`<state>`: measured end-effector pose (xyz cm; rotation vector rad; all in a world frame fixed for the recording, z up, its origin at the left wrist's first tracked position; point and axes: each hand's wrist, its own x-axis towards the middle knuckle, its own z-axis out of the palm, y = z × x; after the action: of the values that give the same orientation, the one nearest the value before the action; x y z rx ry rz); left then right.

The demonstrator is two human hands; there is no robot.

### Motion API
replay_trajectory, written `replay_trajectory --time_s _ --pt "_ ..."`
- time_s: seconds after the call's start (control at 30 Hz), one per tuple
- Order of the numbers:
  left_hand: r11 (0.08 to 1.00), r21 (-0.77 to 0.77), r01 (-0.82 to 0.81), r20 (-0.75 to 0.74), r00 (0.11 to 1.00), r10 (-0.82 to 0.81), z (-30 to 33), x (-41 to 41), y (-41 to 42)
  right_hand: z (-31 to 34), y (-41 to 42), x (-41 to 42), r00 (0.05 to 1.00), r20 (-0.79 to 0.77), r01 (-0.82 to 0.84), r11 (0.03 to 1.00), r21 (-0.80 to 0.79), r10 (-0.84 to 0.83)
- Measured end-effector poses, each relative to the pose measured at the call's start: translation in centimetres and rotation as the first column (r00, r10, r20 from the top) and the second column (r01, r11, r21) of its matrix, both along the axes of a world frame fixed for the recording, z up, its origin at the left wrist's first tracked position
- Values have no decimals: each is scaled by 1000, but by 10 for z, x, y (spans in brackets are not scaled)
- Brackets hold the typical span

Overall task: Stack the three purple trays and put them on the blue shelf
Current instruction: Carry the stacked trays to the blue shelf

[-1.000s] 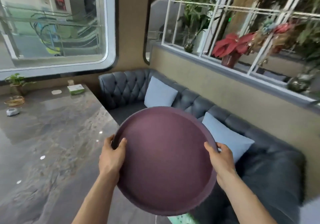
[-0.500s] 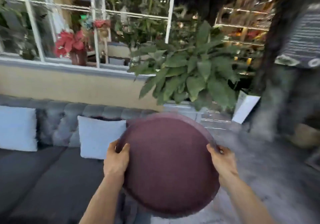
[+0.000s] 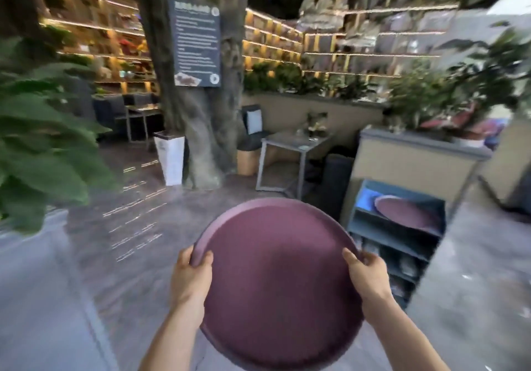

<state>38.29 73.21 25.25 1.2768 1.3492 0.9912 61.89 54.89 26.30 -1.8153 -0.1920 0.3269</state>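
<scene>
I hold a round purple tray (image 3: 278,281) in front of me, low in the middle of the view. My left hand (image 3: 191,278) grips its left rim and my right hand (image 3: 369,276) grips its right rim. Whether more trays lie stacked under it I cannot tell. The blue shelf (image 3: 396,232) stands to the right, just beyond the tray. On its top level another purple tray (image 3: 402,212) lies flat. The lower levels of the shelf hold blurred small items.
A thick tree trunk (image 3: 198,89) with a dark sign rises ahead. A small metal table (image 3: 290,152) stands behind the tray. A beige planter wall (image 3: 413,166) backs the shelf. Large green leaves (image 3: 37,141) fill the left. Grey floor lies ahead.
My view has swung right, from the table and grey sofa past a window plant to the tree and the blue shelf. Both hands kept their grip on the tray.
</scene>
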Motion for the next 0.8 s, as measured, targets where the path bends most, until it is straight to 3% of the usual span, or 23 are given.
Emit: replay_trajectory --time_s 0.23,0.37,0.6,0.8 --pt "932 20 361 -83 930 -359 -5 98 -61 2 -136 8 912 11 410 911 -41 -410" --pt "863 -7 505 -99 859 -503 -18 126 -98 -16 -192 0 853 18 520 848 -101 -521" --pt "822 -34 569 -156 809 -566 -32 167 -133 -38 -233 17 801 -44 586 798 -145 -596" --pt "822 -26 569 -164 809 -565 -23 227 -153 -26 -253 76 819 -32 566 817 -112 -572"
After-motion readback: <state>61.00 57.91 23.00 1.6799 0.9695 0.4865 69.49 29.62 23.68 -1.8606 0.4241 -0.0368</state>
